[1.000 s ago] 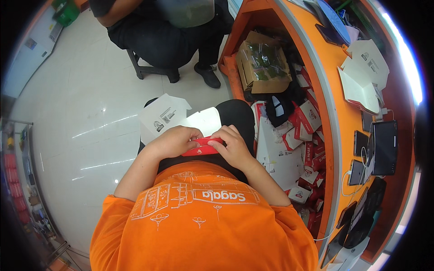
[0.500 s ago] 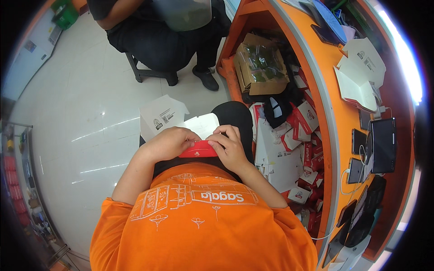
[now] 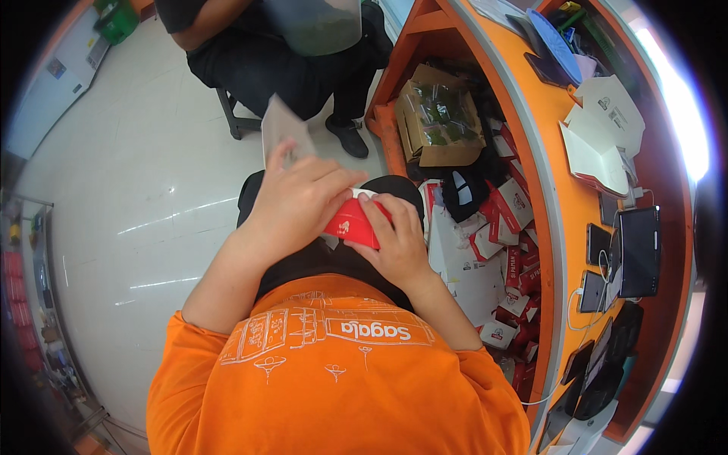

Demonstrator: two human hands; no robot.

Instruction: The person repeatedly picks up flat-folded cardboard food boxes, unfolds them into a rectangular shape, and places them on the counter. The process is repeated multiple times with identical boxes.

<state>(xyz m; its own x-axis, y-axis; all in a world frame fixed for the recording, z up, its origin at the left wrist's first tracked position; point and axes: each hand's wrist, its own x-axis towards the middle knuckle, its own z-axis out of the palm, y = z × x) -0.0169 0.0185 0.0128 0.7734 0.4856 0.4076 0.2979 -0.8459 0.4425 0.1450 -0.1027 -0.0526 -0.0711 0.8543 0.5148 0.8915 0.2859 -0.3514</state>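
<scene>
A red and white folding cardboard box [image 3: 356, 221] is over my lap, tilted, with its red side facing me. My right hand [image 3: 398, 231] grips its right end, the thumb below and the fingers over the top edge. My left hand [image 3: 299, 189] is at the box's left end, fingers reaching over it and one finger raised. Behind that hand the box's pale lid flap [image 3: 284, 129] stands up, blurred by motion. The left hand hides most of the box's inside.
Another person [image 3: 280, 83] sits on a dark stool ahead. At right, an orange counter [image 3: 557, 227] holds phones, a tablet [image 3: 641, 250] and an opened box [image 3: 603, 152]. Under it lie many red and white boxes [image 3: 516, 201] and a brown carton [image 3: 440, 125] with plastic-wrapped greens.
The box has turned and tilted, its red side now slanting down to the right. My left hand has risen over its left end, and the lid flap has swung upright.
</scene>
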